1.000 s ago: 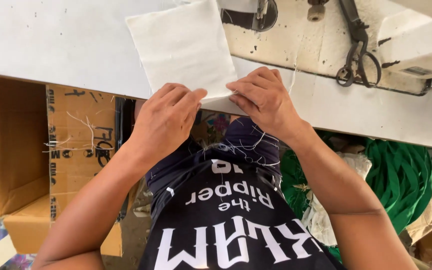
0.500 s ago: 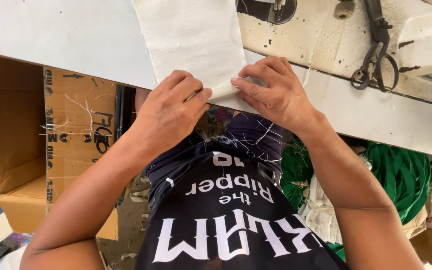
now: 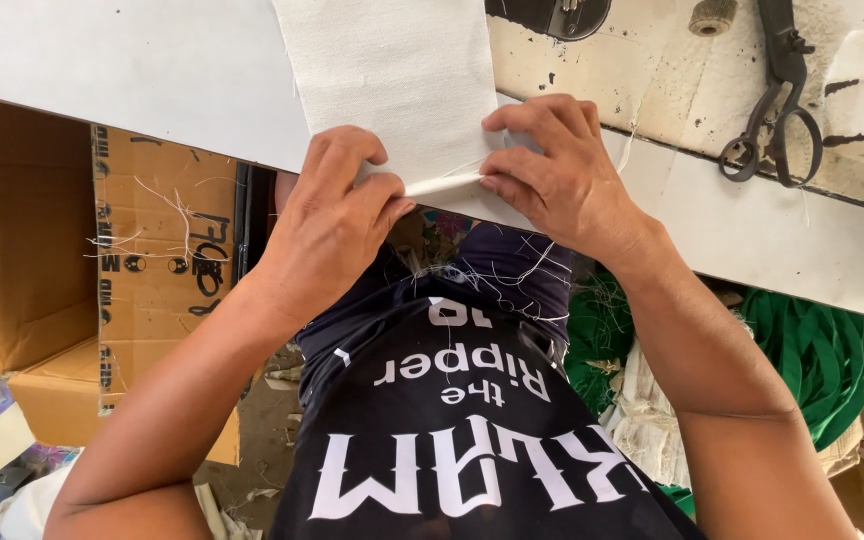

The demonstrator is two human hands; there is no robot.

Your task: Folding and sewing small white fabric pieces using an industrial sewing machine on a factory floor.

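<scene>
At bench (image 3: pixel 152 70) edge, pinch folded hem of white cloth (image 3: pixel 392 80) between left hand (image 3: pixel 337 225) and right hand (image 3: pixel 557 175), keeping crease even.

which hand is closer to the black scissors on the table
Right. The right hand pinches the white cloth edge just left of the scissors; the left hand grips the same edge farther left, beyond the right hand.

An open brown cardboard box (image 3: pixel 22 240) sits at nine o'clock. Its upright flap (image 3: pixel 167 250) carries black printed marks and loose threads.
</scene>
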